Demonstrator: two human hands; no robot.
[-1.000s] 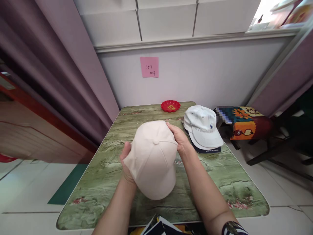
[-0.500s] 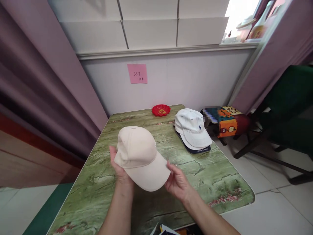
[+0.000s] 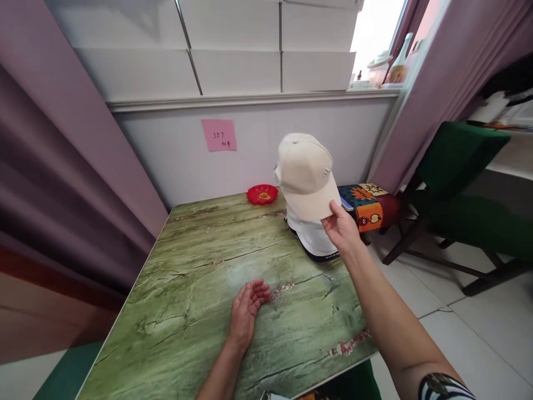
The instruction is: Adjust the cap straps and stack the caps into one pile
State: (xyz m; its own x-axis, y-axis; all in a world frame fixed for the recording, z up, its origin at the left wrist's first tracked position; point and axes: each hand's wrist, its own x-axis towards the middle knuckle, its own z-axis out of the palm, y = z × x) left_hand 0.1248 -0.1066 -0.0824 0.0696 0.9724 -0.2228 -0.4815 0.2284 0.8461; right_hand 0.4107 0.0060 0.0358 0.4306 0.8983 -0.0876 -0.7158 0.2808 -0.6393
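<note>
My right hand (image 3: 341,226) grips the brim of a cream baseball cap (image 3: 306,169), thumb on top and fingers beneath. The cap is over a stack at the table's far right, made of a white cap (image 3: 306,229) with a dark navy brim (image 3: 318,258) under it. The cream cap hides most of the white one; whether the two touch I cannot tell. Over the middle of the table, my left hand (image 3: 249,311) is empty, its fingers loosely curved and apart from the thumb.
A red scalloped dish (image 3: 262,194) sits at the back of the green wood-patterned table (image 3: 179,300). Above it a pink note (image 3: 219,135) is stuck to the wall. Beyond the right edge are a stool with a colourful cover (image 3: 368,208) and a dark green chair (image 3: 460,153).
My right hand has carried the cream cap up and right, from the table's middle to over the stack. My left hand has let go of it. The view has shifted slightly right.
</note>
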